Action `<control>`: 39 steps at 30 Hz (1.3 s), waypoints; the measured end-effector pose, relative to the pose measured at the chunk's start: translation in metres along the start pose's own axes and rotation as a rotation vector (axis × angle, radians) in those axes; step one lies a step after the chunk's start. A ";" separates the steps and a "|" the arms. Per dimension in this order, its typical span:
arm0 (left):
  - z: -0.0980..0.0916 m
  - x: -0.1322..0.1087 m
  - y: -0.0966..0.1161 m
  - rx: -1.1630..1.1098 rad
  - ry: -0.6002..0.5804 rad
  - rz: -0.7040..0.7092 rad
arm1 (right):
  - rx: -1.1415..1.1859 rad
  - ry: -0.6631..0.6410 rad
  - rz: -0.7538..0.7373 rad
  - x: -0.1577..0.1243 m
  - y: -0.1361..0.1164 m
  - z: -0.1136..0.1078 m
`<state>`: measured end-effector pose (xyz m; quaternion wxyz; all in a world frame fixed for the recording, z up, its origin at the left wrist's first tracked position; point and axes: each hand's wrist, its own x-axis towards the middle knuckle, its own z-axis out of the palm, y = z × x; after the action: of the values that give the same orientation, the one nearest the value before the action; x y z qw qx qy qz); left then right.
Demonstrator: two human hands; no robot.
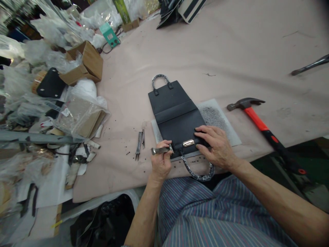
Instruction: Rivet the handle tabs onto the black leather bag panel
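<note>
Head view: left hand [161, 166] clamps an apparent metal tool [160, 150]; right hand [218, 145], half-spread, touches black bag [177, 116].

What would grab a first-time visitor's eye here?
Probably the hammer with the red and black handle, at the right, its end jutting past the table. In the middle lies a black bag; the left hand holds a metal piece at its near end and the right hand touches the bag. Far left, plastic is heaped around an open box.
</note>
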<state>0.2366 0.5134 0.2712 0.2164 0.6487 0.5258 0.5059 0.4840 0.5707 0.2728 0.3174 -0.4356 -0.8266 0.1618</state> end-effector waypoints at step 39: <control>0.006 0.005 0.004 0.110 -0.043 0.058 | -0.294 0.230 0.197 -0.038 0.070 -0.084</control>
<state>0.2434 0.5181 0.2742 0.1769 0.6855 0.5288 0.4681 0.5990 0.5787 0.2827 0.3255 -0.5714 -0.7531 0.0186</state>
